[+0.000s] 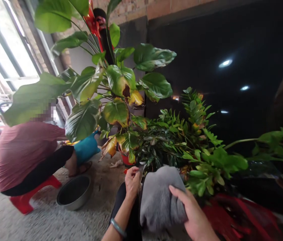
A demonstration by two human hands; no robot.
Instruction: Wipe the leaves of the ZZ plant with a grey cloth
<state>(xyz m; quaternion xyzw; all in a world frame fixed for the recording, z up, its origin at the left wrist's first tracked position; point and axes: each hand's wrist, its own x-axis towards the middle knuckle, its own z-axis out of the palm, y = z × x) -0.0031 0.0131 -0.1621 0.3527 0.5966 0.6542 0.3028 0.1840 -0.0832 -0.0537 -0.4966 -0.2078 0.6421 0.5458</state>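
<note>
A thick grey fabric bundle (163, 199), soft and fuzzy like a folded towel, is held up in front of my knees. My right hand (188, 206) grips its right side, with the thumb lying on the face toward me and the other fingers hidden behind it. To the left of the bundle, my left hand (132, 182) is raised with its fingers curled together; what they hold, if anything, is too small to make out. A pale green bangle (118, 227) circles my left wrist.
Large leafy plants (121, 80) in a red pot (126, 158) stand ahead, with bushy greenery (166, 140) beside them. At the left, a person (28, 150) sits on a red stool (23, 199) near a dark basin (73, 192). Red bags (239, 217) lie at the lower right.
</note>
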